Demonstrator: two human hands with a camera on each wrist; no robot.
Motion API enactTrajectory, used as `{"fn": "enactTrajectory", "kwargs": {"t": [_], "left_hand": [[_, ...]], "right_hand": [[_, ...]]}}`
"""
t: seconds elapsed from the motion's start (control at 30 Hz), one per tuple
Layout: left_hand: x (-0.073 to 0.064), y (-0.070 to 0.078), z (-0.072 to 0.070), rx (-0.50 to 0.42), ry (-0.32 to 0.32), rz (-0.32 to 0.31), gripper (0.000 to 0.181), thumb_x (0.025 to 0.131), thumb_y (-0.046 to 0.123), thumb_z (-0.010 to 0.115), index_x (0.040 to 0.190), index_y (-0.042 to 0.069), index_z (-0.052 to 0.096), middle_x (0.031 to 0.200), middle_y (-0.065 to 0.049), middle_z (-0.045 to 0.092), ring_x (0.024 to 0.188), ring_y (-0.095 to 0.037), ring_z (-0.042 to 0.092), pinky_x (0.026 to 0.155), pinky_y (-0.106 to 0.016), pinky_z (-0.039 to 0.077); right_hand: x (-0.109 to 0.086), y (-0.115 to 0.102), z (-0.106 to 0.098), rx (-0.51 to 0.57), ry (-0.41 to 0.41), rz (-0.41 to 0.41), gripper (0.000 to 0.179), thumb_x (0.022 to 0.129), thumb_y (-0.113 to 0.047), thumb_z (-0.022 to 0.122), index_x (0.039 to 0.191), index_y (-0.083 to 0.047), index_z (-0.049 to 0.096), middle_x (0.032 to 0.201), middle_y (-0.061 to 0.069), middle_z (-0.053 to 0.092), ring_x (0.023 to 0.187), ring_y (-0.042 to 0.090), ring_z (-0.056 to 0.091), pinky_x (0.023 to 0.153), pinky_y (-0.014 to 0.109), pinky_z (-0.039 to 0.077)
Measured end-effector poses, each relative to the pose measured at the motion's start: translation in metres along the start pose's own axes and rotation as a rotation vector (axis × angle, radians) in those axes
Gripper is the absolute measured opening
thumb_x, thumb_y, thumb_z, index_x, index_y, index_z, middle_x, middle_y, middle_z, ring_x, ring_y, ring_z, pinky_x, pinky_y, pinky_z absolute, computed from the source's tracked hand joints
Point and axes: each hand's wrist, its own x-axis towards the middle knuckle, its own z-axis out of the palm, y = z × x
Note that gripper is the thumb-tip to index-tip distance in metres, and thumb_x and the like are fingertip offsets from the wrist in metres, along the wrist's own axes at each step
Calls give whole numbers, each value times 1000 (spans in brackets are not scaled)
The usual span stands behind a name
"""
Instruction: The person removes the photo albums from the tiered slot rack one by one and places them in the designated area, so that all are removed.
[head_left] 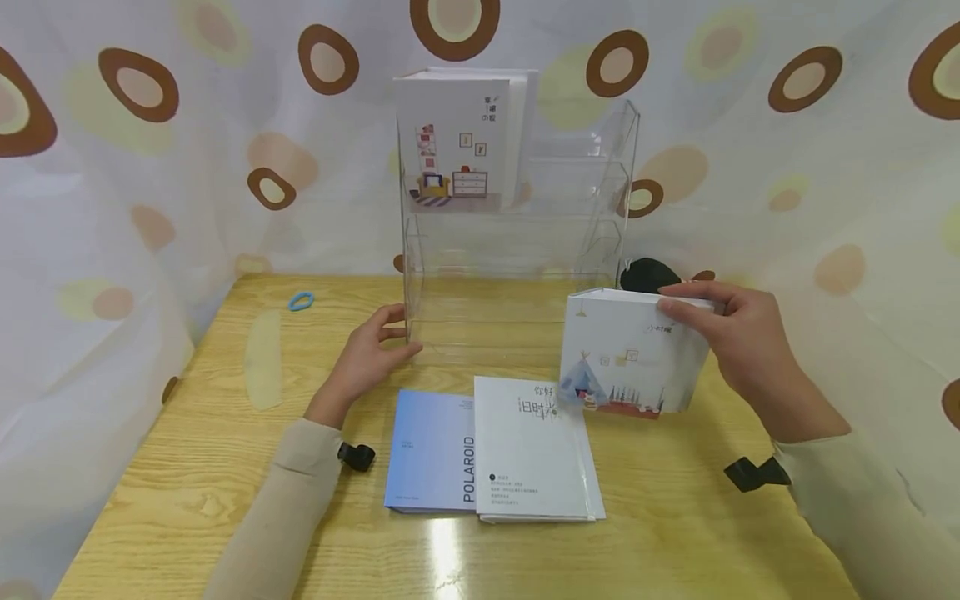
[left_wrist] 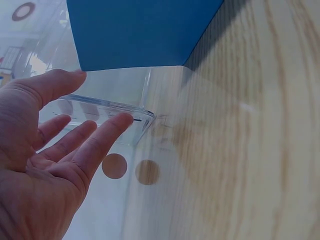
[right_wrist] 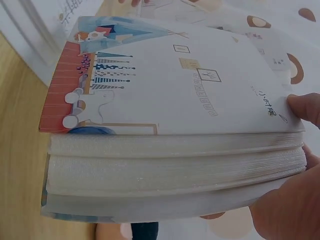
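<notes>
A person's right hand (head_left: pixel 742 342) pinched the top right edge of a thick white photo album with a tent drawing on its cover (head_left: pixel 633 354), thumb on one face, fingers behind. The album stood upright above the surface (head_left: pixel 187 483), in front of the lower right of a clear plastic tiered rack (head_left: pixel 577 160). Its cover carried small handwritten-style Chinese characters, a blue tent and a red floor; its page edges looked layered and ridged.

The left hand (head_left: pixel 375 346) was spread, thumb apart from fingers, around the rack's lower left edge; whether it pressed the plastic cannot be told.

Nearer the viewer, a glossy light-blue album (head_left: pixel 427 450) reading "POLAROID" lay flat, and right beside it a white album (head_left: pixel 532 467) titled "你好 旧时光", with finer print below. In the rack's top tier leaned a white album showing a yellow armchair and drawers (head_left: pixel 465 171), its dark Chinese title running vertically.

On the wood-grained surface's left lay a blue ring (head_left: pixel 301 301) and a pale beige strip (head_left: pixel 263 360). Behind hung a white sheet patterned with brown rings (head_left: pixel 517 42).
</notes>
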Motion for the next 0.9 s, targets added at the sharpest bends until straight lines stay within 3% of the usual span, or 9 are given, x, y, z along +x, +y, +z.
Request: {"fn": "enactTrajectory", "kwargs": {"t": [0.33,0.6,0.9], "left_hand": [[2,0,-1,-2,3,7,73,107,20,79,170,11,44,171,-18,50,151,-42,60,108,-55,64],[1,0,0,0,5,2,73,107,20,79,171,11,44,171,-19,50,151,-42,60,109,-55,64],[1,-1,0,5,0,-4,74,108,20,78,172,11,42,172,-18,49,152,-42,59,109,-55,64]], "right_hand": [[-14,18,-6,-20,-26,33,44,103,-36,84,139,-11,80,108,-31,71,112,8,53,82,11,50],[-23,29,-8,-4,-46,7,20,104,-28,85,122,-19,88,109,-29,70,105,5,57,78,13,55],[-29,38,-13,-67,-118,64,31,107,-34,80,130,-14,85,106,-31,70,94,2,66,75,19,62]]}}
